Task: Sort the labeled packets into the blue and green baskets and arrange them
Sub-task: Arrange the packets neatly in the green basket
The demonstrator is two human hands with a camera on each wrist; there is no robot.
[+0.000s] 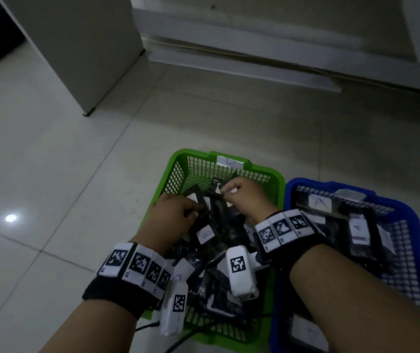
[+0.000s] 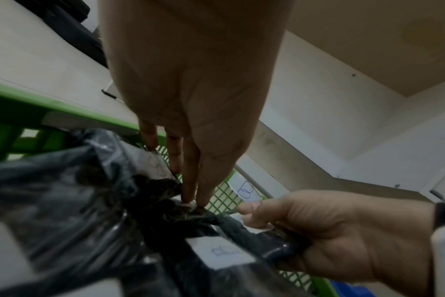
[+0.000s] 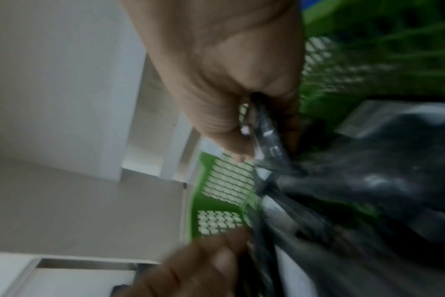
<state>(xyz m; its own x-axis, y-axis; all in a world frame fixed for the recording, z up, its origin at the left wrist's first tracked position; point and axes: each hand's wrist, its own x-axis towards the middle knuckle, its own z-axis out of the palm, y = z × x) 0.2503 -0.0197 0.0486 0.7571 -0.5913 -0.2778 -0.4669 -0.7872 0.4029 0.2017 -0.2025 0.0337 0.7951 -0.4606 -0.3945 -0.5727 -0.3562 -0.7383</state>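
Observation:
A green basket (image 1: 267,171) tagged B (image 2: 245,189) holds a heap of black packets with white labels (image 1: 206,235). To its right, a blue basket (image 1: 407,212) holds black packets marked A (image 1: 356,230). Both hands are inside the green basket. My left hand (image 1: 193,212) reaches down and pinches the top edge of a black packet (image 2: 165,186) with its fingertips (image 2: 189,199). My right hand (image 1: 225,191) grips another black packet (image 3: 267,128) between thumb and fingers near the basket's far wall. The packets under the hands are partly hidden.
The baskets sit side by side on a pale tiled floor (image 1: 51,161). A white cabinet (image 1: 76,47) stands at the far left and a low white ledge (image 1: 254,67) runs along the back. Cables (image 1: 178,340) trail by the green basket's near edge.

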